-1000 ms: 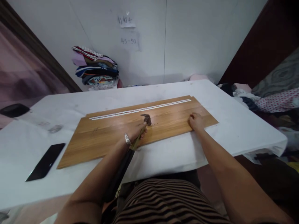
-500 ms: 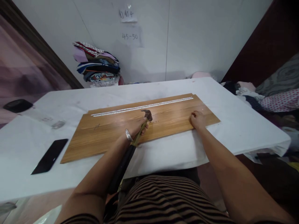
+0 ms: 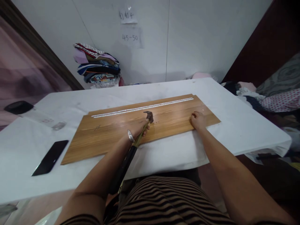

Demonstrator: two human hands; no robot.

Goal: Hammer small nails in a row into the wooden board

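Note:
My left hand is wrapped around a claw hammer, close below its rusty head. The hammer's black grip runs back toward my body. Its head is at the surface of a wood-grain board, beside a few small dark specks, too small to identify. On the right part of the board rests my right hand, fingers curled in; whatever they hold, if anything, is hidden. Two pale strips run side by side along the board's far side.
The board lies on a white-covered table. A black phone-like slab lies left of it, with a small clear packet and a dark object farther back. Folded clothes are stacked by the wall, and more fabric lies at right.
The hammer head and my left hand have shifted slightly right, now covering some of the dark specks. My right hand stays in place.

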